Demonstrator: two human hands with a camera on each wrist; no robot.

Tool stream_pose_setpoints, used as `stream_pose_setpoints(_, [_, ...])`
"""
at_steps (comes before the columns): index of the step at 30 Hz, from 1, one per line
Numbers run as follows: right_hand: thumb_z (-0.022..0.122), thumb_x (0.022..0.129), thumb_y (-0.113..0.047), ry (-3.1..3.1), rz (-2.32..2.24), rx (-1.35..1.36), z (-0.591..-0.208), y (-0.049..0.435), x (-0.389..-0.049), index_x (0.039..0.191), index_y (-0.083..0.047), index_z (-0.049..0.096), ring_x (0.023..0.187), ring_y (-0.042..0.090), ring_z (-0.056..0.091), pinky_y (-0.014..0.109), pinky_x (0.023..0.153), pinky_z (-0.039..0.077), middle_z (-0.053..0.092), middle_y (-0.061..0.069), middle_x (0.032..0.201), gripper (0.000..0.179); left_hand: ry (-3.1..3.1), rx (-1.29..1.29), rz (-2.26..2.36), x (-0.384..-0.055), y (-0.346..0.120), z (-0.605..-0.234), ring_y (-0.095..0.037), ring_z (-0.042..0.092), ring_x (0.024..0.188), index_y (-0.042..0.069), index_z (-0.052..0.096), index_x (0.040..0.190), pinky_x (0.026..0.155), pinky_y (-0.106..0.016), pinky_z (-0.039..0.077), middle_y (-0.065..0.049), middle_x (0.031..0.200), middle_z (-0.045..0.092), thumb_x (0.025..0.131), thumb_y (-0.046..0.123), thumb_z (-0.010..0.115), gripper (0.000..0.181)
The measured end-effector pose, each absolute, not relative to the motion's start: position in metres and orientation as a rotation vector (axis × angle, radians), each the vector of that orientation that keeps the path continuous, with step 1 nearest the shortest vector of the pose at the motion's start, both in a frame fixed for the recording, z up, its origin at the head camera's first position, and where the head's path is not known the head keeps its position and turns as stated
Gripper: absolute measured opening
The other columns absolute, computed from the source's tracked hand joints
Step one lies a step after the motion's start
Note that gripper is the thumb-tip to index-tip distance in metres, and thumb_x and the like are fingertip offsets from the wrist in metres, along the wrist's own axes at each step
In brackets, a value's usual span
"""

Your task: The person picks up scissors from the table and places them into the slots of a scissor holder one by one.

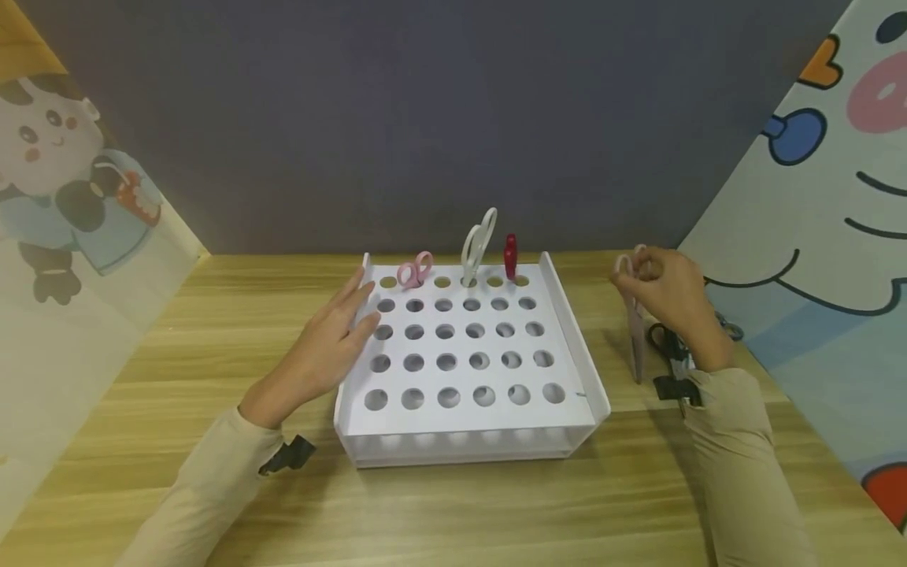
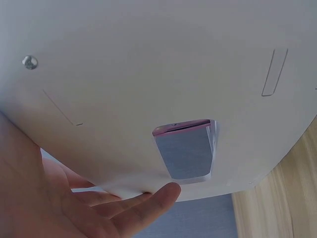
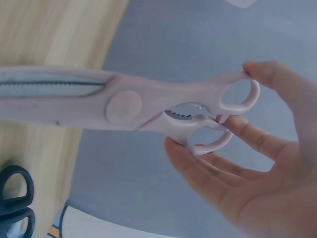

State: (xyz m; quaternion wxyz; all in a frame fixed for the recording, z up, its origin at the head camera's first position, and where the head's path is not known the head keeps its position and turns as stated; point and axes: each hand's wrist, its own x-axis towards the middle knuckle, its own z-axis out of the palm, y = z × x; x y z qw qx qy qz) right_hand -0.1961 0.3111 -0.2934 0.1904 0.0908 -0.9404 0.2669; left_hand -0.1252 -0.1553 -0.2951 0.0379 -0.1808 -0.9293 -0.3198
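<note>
My left hand [image 1: 329, 346] rests on the left side of the white rack [image 1: 430, 346], fingers stretched out over its edge. In the left wrist view the fingertips lie along the rack's side panel [image 2: 124, 84], which has an oblong cut-out. Over the table to the right of the rack, my right hand [image 1: 673, 299] holds pale pink scissors [image 3: 163, 94] by their handle loops. Their blades point down in the head view. Thumb and fingers pinch the loops from both sides, as the right wrist view shows.
Along the rack's back row stand small pink scissors [image 1: 418, 277], white-handled scissors [image 1: 473, 250] and a red-handled tool [image 1: 510, 256]. Black-handled scissors [image 3: 30, 191] lie on the table by the right wrist, with other tools partly hidden. A grey panel [image 1: 425, 134] rises behind the table.
</note>
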Motion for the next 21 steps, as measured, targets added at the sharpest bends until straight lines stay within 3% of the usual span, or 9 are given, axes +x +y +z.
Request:
stream_pose_setpoints(4, [0.074, 0.089, -0.034, -2.648, 0.79, 0.246, -0.284, 0.305, -0.19, 0.103, 0.004, 0.068, 0.082, 0.036, 0.065, 0.041, 0.066, 0.048, 0.07, 0.023, 0.094, 0.041, -2.846, -0.557, -0.989, -0.126, -0.156, -0.296, -0.036, 0.013, 0.151, -0.002, 0.031, 0.154, 0.121, -0.056, 0.014, -0.008, 0.166, 0.004, 0.107, 0.032, 0.038, 0.058])
stream_pose_setpoints(9, [0.073, 0.089, -0.033, -2.622, 0.827, 0.258, -0.274, 0.297, -0.181, 0.109, 0.006, 0.065, 0.095, 0.046, 0.065, 0.054, 0.075, 0.052, 0.064, 0.027, 0.111, 0.045, -2.853, -0.553, -0.984, -0.126, -0.156, -0.297, -0.035, 0.012, 0.151, -0.001, 0.03, 0.154, 0.121, -0.056, 0.013, -0.007, 0.166, 0.003, 0.107, 0.033, 0.037, 0.059])
stream_pose_setpoints(13, [0.075, 0.088, -0.034, -2.591, 0.851, 0.247, -0.266, 0.289, -0.175, 0.112, 0.006, 0.064, 0.098, 0.047, 0.065, 0.021, 0.073, 0.052, 0.058, 0.026, 0.119, 0.048, -2.849, -0.553, -0.989, -0.126, -0.156, -0.297, -0.036, 0.013, 0.151, -0.001, 0.031, 0.154, 0.121, -0.056, 0.013, -0.006, 0.166, 0.003, 0.107, 0.033, 0.038, 0.058])
stream_pose_setpoints(16, [0.077, 0.087, -0.031, -2.554, 0.927, 0.251, -0.26, 0.283, -0.17, 0.113, 0.007, 0.064, 0.099, 0.048, 0.065, -0.002, 0.068, 0.041, 0.054, 0.025, 0.124, 0.048, -2.847, -0.551, -0.989, -0.126, -0.156, -0.296, -0.036, 0.014, 0.15, -0.001, 0.031, 0.154, 0.121, -0.056, 0.014, -0.006, 0.166, 0.004, 0.107, 0.033, 0.038, 0.058])
stream_pose_setpoints(21, [0.078, 0.086, -0.025, -2.481, 1.011, 0.287, -0.252, 0.275, -0.163, 0.108, 0.007, 0.064, 0.107, 0.046, 0.061, -0.003, 0.072, 0.043, 0.052, 0.023, 0.127, 0.042, -2.845, -0.551, -0.988, -0.126, -0.156, -0.297, -0.037, 0.015, 0.15, -0.001, 0.032, 0.154, 0.121, -0.057, 0.015, -0.007, 0.166, 0.004, 0.107, 0.032, 0.038, 0.057])
